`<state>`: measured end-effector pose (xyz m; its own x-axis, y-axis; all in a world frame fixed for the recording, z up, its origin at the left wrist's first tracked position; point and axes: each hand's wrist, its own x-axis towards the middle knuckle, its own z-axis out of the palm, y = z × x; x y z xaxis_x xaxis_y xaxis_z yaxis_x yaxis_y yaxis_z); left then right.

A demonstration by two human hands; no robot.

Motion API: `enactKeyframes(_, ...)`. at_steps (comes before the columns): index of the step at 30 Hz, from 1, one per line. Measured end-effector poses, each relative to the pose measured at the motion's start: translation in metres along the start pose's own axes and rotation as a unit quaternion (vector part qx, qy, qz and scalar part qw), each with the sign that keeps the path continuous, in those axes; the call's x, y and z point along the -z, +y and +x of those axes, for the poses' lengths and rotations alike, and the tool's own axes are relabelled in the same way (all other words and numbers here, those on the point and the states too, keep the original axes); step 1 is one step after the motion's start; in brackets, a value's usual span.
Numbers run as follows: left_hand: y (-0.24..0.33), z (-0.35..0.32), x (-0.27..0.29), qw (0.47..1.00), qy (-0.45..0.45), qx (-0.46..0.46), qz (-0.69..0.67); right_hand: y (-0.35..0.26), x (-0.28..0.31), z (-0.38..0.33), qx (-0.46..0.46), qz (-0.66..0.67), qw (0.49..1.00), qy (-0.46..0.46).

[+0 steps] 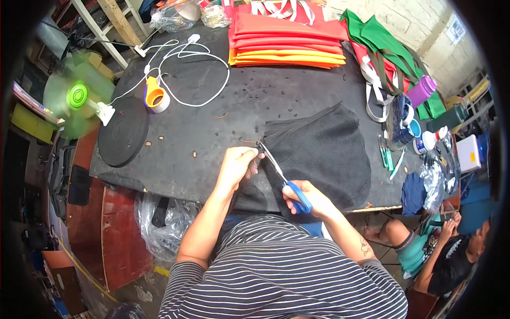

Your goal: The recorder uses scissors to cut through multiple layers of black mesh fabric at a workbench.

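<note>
Where mesh [324,159] lies, scissors [279,170] point diagonally forward-left.

readable text: none | wall notice [456,29]: illegible | bottle label [419,145]: illegible

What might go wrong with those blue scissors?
The blue-handled scissors in the right grip have their tips right beside the fingers of the left grip, so a slip might nick one. Also, the black mesh has several layers at its upper edge, so the blades could perhaps catch an extra layer by mistake.
</note>
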<state>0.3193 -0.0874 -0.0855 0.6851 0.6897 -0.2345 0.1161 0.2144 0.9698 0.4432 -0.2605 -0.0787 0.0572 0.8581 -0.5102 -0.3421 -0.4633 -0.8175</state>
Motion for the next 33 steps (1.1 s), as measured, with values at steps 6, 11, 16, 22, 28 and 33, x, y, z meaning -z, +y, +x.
enactKeyframes(6, 0.001, -0.002, 0.002, 1.0, -0.001, 0.005, -0.012, -0.004, -0.006, -0.001, 0.0, -0.051, 0.998, 0.034)
enactKeyframes(11, 0.004, -0.005, 0.002, 1.0, 0.009, -0.01, 0.0, 0.001, -0.007, -0.002, 0.006, -0.062, 0.998, 0.032)
enactKeyframes(16, 0.004, -0.008, -0.002, 0.998, 0.039, -0.042, 0.026, 0.005, -0.007, -0.002, 0.067, -0.06, 0.996, -0.016)
enactKeyframes(22, 0.008, -0.014, -0.009, 0.996, 0.049, -0.06, 0.046, 0.001, -0.013, -0.001, 0.041, -0.035, 0.998, 0.011)
enactKeyframes(28, 0.009, -0.017, -0.016, 0.992, 0.078, -0.073, 0.073, 0.0, -0.015, -0.001, 0.034, -0.026, 0.999, 0.031)
enactKeyframes(33, 0.001, -0.016, -0.02, 0.984, 0.095, -0.127, 0.082, 0.002, -0.018, 0.0, 0.026, -0.033, 0.998, 0.057)
